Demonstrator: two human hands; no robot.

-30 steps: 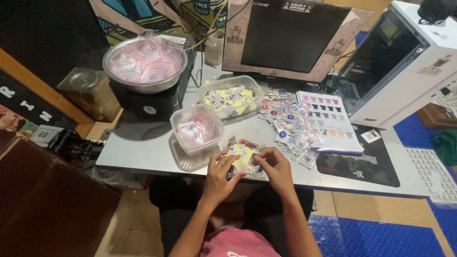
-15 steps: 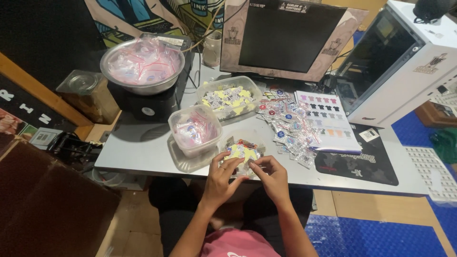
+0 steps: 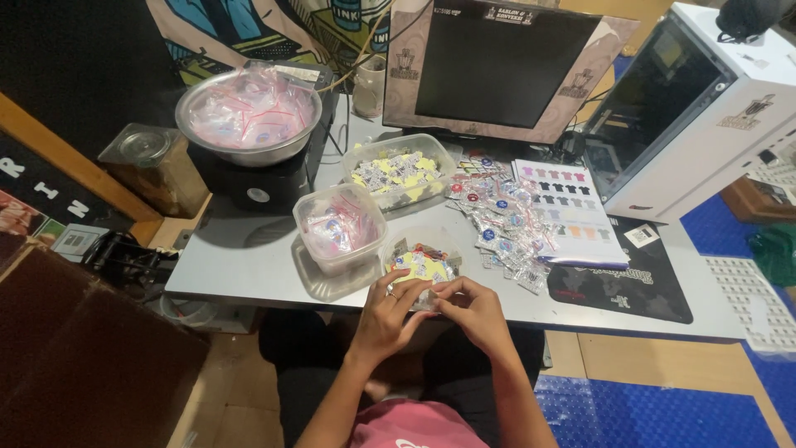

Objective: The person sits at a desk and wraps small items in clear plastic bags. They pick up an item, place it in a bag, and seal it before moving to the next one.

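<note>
My left hand (image 3: pixel 386 314) and my right hand (image 3: pixel 474 314) meet at the table's front edge. Their fingertips pinch a small clear packet (image 3: pixel 424 299) between them. Just beyond the fingers lies a shallow clear dish (image 3: pixel 401 247) holding yellow and colourful small pieces. A clear tub of little red-striped zip bags (image 3: pixel 340 226) stands to the left of the dish. Behind it sits a second clear tub with yellow and white stickers (image 3: pixel 401 172).
A metal bowl of zip bags (image 3: pixel 249 116) rests on a black box at the back left, beside a lidded jar (image 3: pixel 154 166). Bagged round badges (image 3: pixel 502 222), a colour chart sheet (image 3: pixel 565 203) and a black mat (image 3: pixel 634 282) lie right. A monitor (image 3: pixel 497 70) and a white computer case (image 3: pixel 705 124) stand behind.
Both hands have drawn slightly back from the dish toward the table's front edge, fingertips staying together on the packet.
</note>
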